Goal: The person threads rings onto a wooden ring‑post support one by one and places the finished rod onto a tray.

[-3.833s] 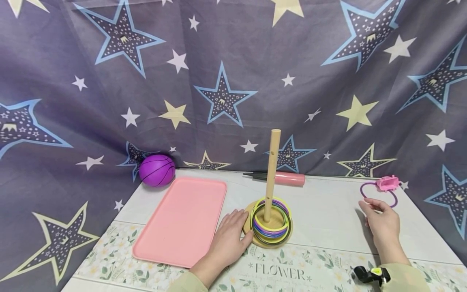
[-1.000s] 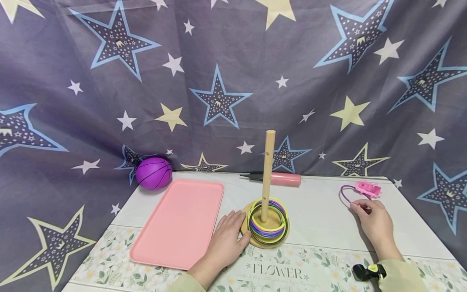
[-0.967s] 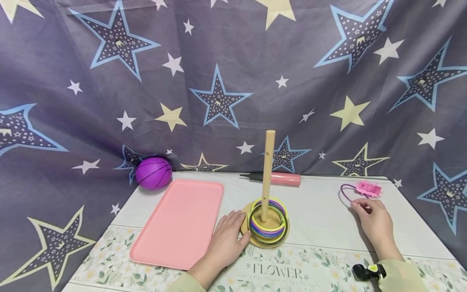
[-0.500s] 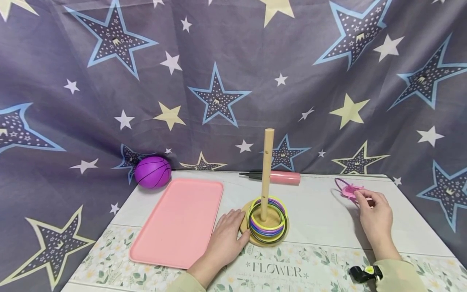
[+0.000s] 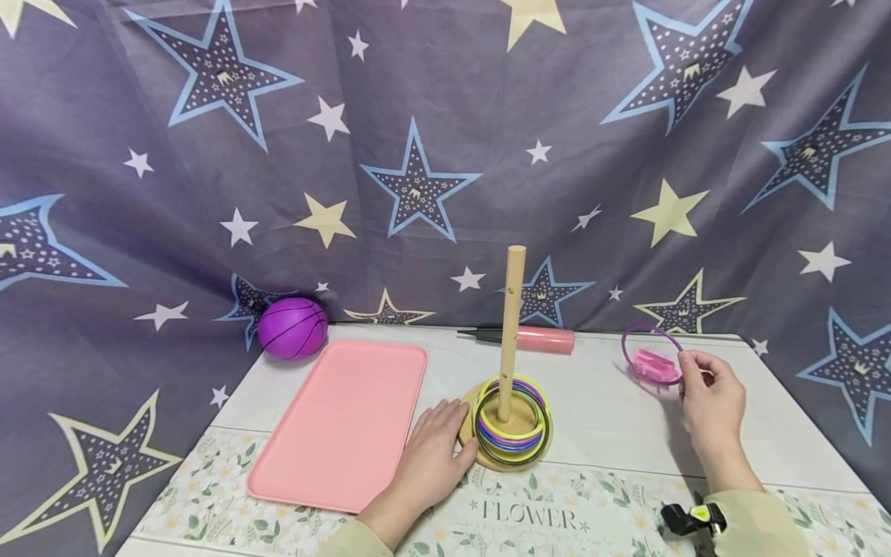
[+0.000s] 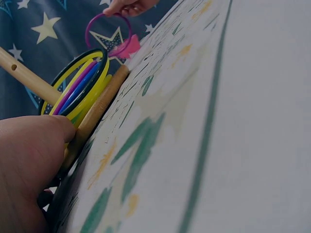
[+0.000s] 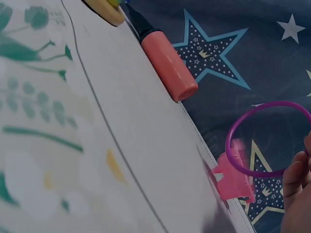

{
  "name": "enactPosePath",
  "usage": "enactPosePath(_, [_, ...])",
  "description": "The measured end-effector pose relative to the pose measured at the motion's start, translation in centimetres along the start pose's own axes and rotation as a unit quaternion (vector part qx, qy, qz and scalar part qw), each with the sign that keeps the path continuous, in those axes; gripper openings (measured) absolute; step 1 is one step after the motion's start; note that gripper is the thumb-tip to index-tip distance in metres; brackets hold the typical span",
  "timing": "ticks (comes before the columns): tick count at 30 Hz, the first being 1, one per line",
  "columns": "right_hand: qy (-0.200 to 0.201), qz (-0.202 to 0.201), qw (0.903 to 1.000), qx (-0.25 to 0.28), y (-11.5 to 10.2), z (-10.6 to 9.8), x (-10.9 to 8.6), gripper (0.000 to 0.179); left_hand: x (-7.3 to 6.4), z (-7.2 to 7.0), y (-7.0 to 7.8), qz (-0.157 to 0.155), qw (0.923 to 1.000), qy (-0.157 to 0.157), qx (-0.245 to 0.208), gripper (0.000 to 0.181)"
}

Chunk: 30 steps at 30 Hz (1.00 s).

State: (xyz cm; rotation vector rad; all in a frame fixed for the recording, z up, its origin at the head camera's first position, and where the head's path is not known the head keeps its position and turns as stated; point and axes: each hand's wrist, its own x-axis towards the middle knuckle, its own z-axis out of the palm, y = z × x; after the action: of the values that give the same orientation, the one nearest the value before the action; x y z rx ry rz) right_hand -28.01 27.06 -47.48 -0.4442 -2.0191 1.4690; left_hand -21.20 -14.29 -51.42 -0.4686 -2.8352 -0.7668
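My right hand pinches a thin purple ring at its right side and holds it tilted up at the back right of the table. A small pink plastic piece shows within the ring's outline; in the right wrist view the same pink piece overlaps the ring's lower left. The left hand lies with fingers extended against the left edge of a round wooden base. From that base rises a wooden peg. Several coloured rings, yellow, purple, blue and black, sit around the peg's foot.
Left of the base lies a pink tray, with a purple ball behind it. A pink hand pump with a black nozzle lies at the back edge. A star-patterned curtain hangs behind the table.
The right hand has taken hold of the purple ring and raised it, shifting left. The pink piece has moved left along with the ring. The left hand stays at the base.
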Motion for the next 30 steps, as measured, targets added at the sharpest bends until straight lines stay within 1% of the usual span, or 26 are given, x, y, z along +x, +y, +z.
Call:
enactPosePath(3, [-0.008, 0.024, 0.9977, 0.063, -0.5, 0.3, 0.1, 0.021, 0.0, 0.0, 0.0, 0.001, 1.0000, 0.001, 0.001, 0.063])
enactPosePath(6, [-0.013, 0.035, 0.9915, 0.124, -1.1, 0.5, 0.1, 0.016, -0.1, 0.0, 0.0, 0.001, 1.0000, 0.001, 0.001, 0.063])
enactPosePath(9, [-0.014, 0.041, 0.9859, 0.162, -1.9, 0.7, 0.0, 0.011, -0.1, -0.1, 0.0, 0.001, 1.0000, 0.001, 0.000, 0.063])
enactPosePath(17, [-0.032, 0.054, 0.9749, 0.214, -4.4, 1.2, -0.4, 0.010, -0.1, -0.2, 0.1, 0.001, 1.0000, 0.001, 0.004, 0.063])
enactPosePath(26, [-0.047, 0.053, 0.9640, 0.256, -8.2, 1.6, -1.4, 0.006, -0.3, -0.5, 0.3, 0.000, 1.0000, -0.003, -0.004, 0.063])
enactPosePath(30, [-0.062, 0.056, 0.9574, 0.276, -10.0, 1.7, -2.1, 0.016, -0.3, -0.4, 0.2, -0.003, 1.0000, -0.004, -0.007, 0.063])
